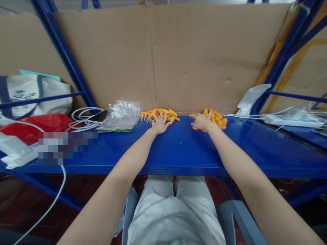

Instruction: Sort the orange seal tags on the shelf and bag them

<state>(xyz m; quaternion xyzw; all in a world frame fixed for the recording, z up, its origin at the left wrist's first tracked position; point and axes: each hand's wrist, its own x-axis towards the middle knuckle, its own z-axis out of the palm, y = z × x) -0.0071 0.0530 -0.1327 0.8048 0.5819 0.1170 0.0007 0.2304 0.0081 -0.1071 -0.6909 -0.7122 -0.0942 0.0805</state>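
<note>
Two heaps of small orange plastic pieces lie at the back of a blue shelf (178,149), against a cardboard wall. My left hand (159,124) rests with fingers spread on the near edge of the left heap (158,114), some of whose pieces show small metal springs. My right hand (201,121) lies on the left side of the right heap (216,118), fingers stretched among the pieces. Neither hand lifts anything that I can see.
A crumpled clear plastic bag (122,115) lies left of the heaps, beside a phone (99,116) with coiled white cable. A red bag (38,126) and a tote bag (30,93) stand far left. White packaging (249,98) and a power strip (291,118) sit right.
</note>
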